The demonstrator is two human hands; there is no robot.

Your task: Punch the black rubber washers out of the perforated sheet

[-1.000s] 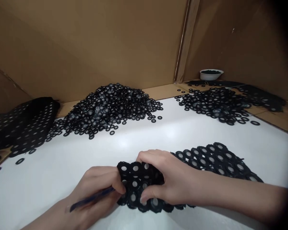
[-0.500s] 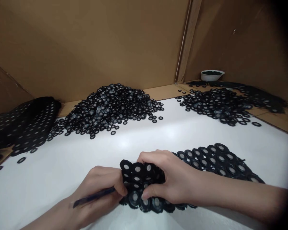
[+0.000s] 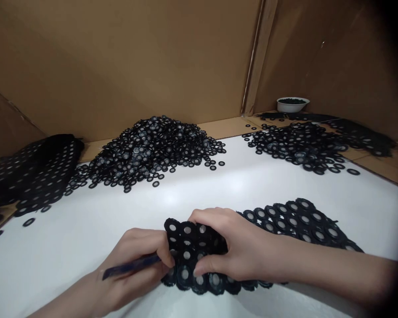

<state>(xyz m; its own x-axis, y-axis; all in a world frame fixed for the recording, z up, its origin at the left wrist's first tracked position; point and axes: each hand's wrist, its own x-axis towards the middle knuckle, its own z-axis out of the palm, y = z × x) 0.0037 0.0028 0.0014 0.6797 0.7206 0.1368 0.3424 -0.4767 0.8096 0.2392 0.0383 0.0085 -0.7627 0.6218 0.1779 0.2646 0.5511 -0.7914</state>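
Observation:
A black rubber sheet of joined rings [image 3: 185,274] with pale round centres lies across the white table, its left end bent up. My right hand [image 3: 234,243] is closed around that bent part, thumb in front and fingers behind. At the sheet's left edge, my left hand [image 3: 141,258] is closed around a dark blue pen-like tool [image 3: 129,267]. The tool's working end is hidden behind the fingers and sheet. Beyond my right forearm, the flat part of the sheet [image 3: 293,221] stretches to the right.
A large heap of loose black rings [image 3: 152,145] stands at the back. A smaller pile [image 3: 298,143] lies at back right, near a white bowl [image 3: 291,106] of dark bits. More perforated black sheets [image 3: 36,170] are stacked at left. Cardboard walls [image 3: 135,57] enclose the white table [image 3: 192,190].
The sheet's raised left end has tilted slightly, and the blue tool's outer end has shifted a little upward. Both hands keep nearly the same place and grip.

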